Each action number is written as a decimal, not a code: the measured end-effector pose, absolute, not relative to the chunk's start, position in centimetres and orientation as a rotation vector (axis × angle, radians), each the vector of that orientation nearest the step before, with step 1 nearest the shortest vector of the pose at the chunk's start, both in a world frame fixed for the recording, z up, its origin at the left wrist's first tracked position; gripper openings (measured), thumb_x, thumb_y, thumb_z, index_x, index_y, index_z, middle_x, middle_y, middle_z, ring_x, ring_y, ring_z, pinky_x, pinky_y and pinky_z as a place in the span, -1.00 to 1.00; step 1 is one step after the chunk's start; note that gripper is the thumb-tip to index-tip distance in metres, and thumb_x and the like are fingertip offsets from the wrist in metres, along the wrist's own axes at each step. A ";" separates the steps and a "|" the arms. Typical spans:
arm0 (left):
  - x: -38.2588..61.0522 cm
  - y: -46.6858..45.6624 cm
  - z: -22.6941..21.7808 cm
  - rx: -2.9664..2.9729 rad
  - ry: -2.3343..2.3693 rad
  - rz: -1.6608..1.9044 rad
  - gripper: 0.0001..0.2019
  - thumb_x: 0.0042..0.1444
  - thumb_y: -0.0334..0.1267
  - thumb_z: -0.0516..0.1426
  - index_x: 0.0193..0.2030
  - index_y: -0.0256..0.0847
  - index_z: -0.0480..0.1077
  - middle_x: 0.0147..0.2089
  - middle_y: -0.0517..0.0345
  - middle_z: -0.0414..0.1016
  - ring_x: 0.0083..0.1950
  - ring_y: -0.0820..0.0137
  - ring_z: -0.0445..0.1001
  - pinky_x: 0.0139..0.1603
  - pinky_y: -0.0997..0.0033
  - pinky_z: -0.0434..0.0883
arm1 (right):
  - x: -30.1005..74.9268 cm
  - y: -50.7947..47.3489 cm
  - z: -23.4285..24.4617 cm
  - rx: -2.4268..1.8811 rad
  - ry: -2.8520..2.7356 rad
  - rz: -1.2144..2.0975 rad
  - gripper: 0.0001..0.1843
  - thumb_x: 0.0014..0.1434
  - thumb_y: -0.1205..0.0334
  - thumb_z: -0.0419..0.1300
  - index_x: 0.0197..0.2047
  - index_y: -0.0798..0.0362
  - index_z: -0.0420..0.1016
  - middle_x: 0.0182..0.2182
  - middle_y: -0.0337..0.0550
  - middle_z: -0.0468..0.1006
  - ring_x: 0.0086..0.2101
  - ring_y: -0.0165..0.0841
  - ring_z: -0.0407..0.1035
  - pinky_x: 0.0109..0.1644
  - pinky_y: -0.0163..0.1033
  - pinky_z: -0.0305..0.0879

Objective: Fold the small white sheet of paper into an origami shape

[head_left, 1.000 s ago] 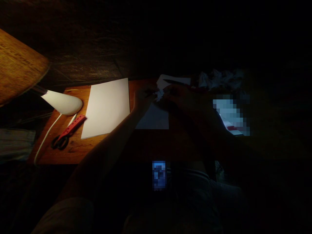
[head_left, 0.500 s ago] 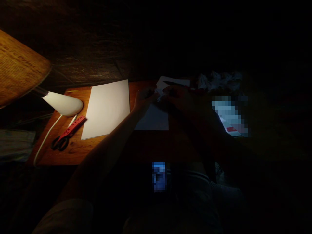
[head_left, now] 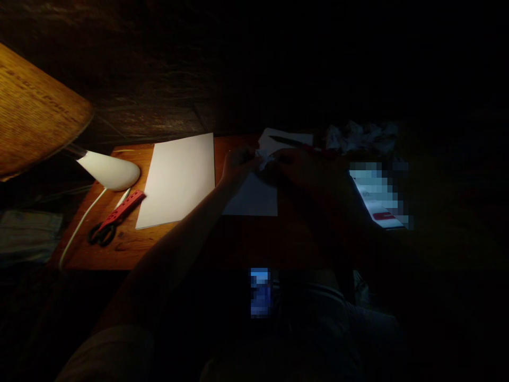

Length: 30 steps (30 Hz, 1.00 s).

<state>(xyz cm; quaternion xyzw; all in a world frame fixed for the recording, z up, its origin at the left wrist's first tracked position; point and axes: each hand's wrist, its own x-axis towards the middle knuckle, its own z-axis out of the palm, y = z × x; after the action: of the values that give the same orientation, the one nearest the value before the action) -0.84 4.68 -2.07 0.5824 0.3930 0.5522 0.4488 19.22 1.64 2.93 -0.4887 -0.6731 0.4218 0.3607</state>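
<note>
In a dark room my left hand (head_left: 237, 163) and my right hand (head_left: 299, 163) meet over a small crumpled bit of white paper (head_left: 264, 159) at the far middle of a wooden table (head_left: 167, 246). Both hands pinch the bit, fingers closed on it. Beneath them lies a white sheet (head_left: 252, 196). A dark blade-like tool (head_left: 287, 141) rests on another sheet just behind the hands.
A lamp (head_left: 109, 171) with a white cord lights the left of the table. Red-handled scissors (head_left: 115, 216) lie beside a stack of white paper (head_left: 178, 178). Crumpled paper (head_left: 360, 137) sits at the back right, a lit screen (head_left: 377, 199) at right, another (head_left: 260, 292) near my lap.
The view has shifted slightly. My hands stay together on the paper bit, with small finger movements only.
</note>
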 end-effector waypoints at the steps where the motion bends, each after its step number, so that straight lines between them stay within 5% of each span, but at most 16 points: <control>1: -0.8 4.6 -2.0 1.453 0.974 1.373 -0.69 0.05 -0.33 0.45 -0.43 -0.18 0.37 -0.52 0.34 0.37 -0.48 0.56 0.34 -0.42 0.52 0.27 | 19.1 1.7 2.9 -1.267 -1.726 1.080 -0.93 0.22 0.33 0.31 -0.27 0.05 0.66 -0.22 -0.10 0.76 -0.17 -0.24 0.58 -0.06 -0.18 0.52; 7: -0.7 4.6 -2.0 1.458 0.938 1.377 -0.66 -0.06 -0.19 0.51 -0.41 -0.16 0.41 -0.51 0.34 0.40 -0.47 0.56 0.35 -0.42 0.53 0.28 | 18.9 1.4 3.7 -1.360 -1.727 1.095 -0.85 0.23 0.43 0.28 -0.23 0.07 0.69 -0.15 -0.08 0.78 -0.16 -0.26 0.62 -0.03 -0.21 0.51; 14: -0.6 4.4 -1.8 1.243 0.896 1.395 -0.52 0.04 0.30 0.38 -0.34 -0.12 0.53 -0.50 0.29 0.30 -0.51 0.52 0.26 -0.50 0.47 0.27 | 19.2 0.9 4.2 -1.323 -1.767 1.034 -0.92 0.20 0.36 0.34 -0.30 0.00 0.67 -0.20 -0.13 0.78 -0.16 -0.19 0.61 -0.01 -0.12 0.52; 24: -0.7 4.5 -1.9 1.286 0.999 1.372 -0.70 0.01 -0.11 0.43 -0.43 -0.14 0.41 -0.52 0.26 0.46 -0.48 0.47 0.46 -0.45 0.46 0.34 | 19.5 0.7 4.6 -1.280 -1.773 1.059 -0.89 0.19 0.34 0.33 -0.38 0.00 0.58 -0.33 -0.14 0.71 -0.22 -0.21 0.56 -0.09 -0.16 0.49; 30: -0.6 4.5 -1.9 1.303 0.978 1.399 -0.72 0.05 -0.15 0.43 -0.39 -0.15 0.41 -0.50 0.28 0.47 -0.47 0.45 0.51 -0.43 0.45 0.40 | 19.5 1.0 4.2 -1.272 -1.738 1.108 -0.93 0.16 0.27 0.37 -0.36 0.00 0.59 -0.34 -0.18 0.69 -0.25 -0.25 0.53 -0.10 -0.17 0.48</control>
<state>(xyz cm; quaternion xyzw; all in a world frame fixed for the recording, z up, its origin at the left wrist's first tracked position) -0.63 4.50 -1.88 0.5333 0.4003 0.5726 0.4769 19.47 0.96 4.21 -0.4914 -0.6718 0.4280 0.3521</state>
